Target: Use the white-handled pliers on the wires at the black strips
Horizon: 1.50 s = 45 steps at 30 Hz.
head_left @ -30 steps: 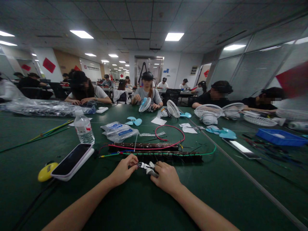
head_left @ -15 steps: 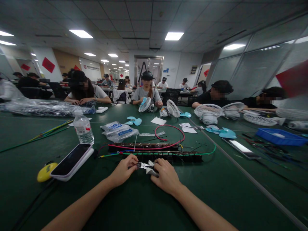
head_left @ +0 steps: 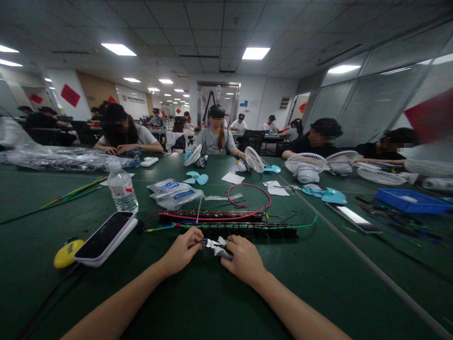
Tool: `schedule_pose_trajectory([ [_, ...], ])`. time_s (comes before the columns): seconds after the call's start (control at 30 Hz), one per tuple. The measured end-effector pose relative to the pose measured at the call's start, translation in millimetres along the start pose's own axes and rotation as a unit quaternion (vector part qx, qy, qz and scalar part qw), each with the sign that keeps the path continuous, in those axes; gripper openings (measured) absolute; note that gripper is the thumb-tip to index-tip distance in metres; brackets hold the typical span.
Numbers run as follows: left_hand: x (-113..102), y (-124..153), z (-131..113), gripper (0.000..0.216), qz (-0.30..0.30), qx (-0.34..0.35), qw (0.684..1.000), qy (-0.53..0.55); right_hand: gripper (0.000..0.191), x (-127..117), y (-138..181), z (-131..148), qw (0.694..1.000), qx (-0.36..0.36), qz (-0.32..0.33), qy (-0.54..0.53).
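Note:
My right hand is closed around a pair of small pliers with white handles, whose jaws point left. Pinched at those jaws, my left hand holds something too small to make out. Both hands rest on the green table near its front edge. Just beyond them lie two long dark strips with red, green and blue wires looped around them.
A phone on a white block, a yellow object and a water bottle sit to the left. Plastic bags, fan parts, a blue tray and another phone lie farther off. Several people sit across the table.
My hands have stayed almost still over the pliers. The person opposite has moved a small fan to the left.

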<state>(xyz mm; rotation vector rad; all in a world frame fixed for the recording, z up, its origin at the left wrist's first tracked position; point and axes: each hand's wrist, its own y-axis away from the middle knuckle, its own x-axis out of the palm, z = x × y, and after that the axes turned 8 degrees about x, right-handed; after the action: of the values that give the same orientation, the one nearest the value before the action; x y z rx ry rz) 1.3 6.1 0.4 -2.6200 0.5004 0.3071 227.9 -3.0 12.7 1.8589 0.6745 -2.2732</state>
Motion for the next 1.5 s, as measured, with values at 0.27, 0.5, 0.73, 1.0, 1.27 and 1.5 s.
schedule_pose_trajectory([
  [0.27, 1.3, -2.0, -2.9, 0.013, -0.002, 0.011, 1.0, -0.018, 0.02, -4.7, 0.5, 4.3, 0.999, 0.018, 0.016, 0.031],
  [0.5, 1.3, -2.3, -2.9, 0.013, 0.0, 0.009, 0.999, -0.038, 0.022, -5.8, 1.3, 7.5, 0.999, 0.027, 0.017, 0.037],
  [0.73, 0.7, -2.3, -1.0, 0.014, 0.004, 0.009, 0.999, -0.053, 0.023, -7.7, 1.1, 8.6, 0.998, 0.028, 0.019, 0.046],
  [1.0, -1.0, -1.0, 0.4, 0.012, -0.001, 0.01, 0.998, -0.056, 0.021, -6.6, 2.0, 4.5, 0.999, 0.028, 0.018, 0.033],
  [1.27, -1.0, -0.3, -0.6, 0.019, -0.002, 0.007, 0.997, -0.079, 0.018, -2.8, 0.7, -0.2, 1.0, -0.004, -0.019, -0.007],
  [1.5, -1.6, -1.2, -6.4, 0.018, 0.001, 0.003, 0.996, -0.095, 0.018, -3.7, -0.2, 0.5, 1.0, -0.024, -0.008, -0.006],
])
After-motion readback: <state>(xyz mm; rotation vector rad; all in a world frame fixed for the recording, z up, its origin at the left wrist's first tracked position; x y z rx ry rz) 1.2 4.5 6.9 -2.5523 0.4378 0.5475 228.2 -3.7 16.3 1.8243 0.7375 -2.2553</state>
